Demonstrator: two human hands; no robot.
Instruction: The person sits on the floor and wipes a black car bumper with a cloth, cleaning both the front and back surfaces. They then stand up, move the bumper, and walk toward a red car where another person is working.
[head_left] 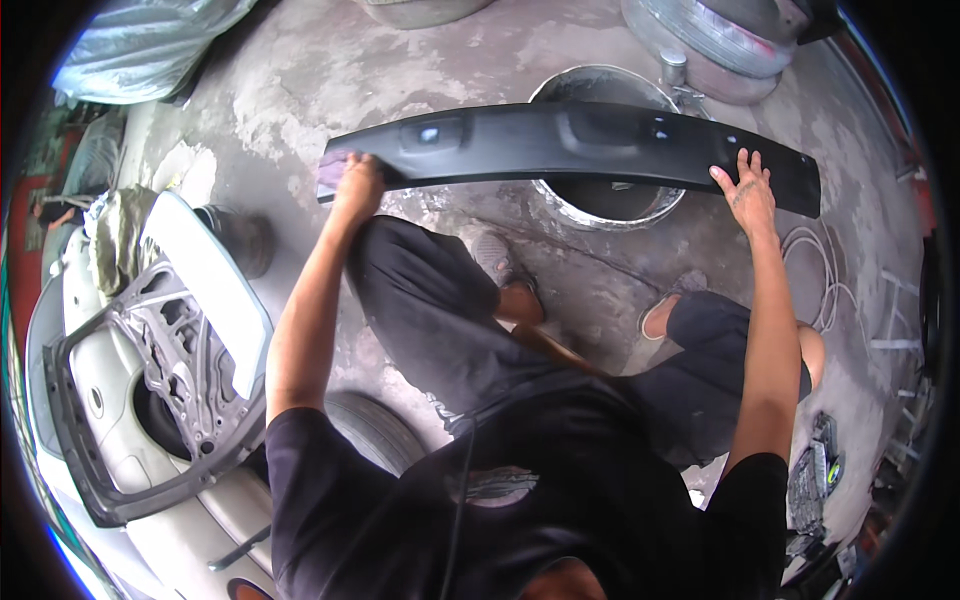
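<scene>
A long, gently curved black car trim panel [500, 145] lies crosswise in front of me. It passes over the mouth of a round bucket [655, 212] with a pale, stained rim; I cannot tell whether it rests on that rim. At the panel's left end, my left hand [358, 186] is closed, its fingers bent down over a thin purplish pad [331, 172] pressed against the black surface. Near the other end lies my right hand [748, 192], fingers stretched and spread on the panel, thumb apart at the near edge. Dark liquid shows inside the bucket.
Left of me stand a grey metal door frame [175, 350], a white panel [215, 290] and silver bodywork [110, 400]. A tire [375, 432] lies by my left side. Stacked tires [715, 50] stand beyond the bucket. A thin hose [825, 270] coils on the floor at right.
</scene>
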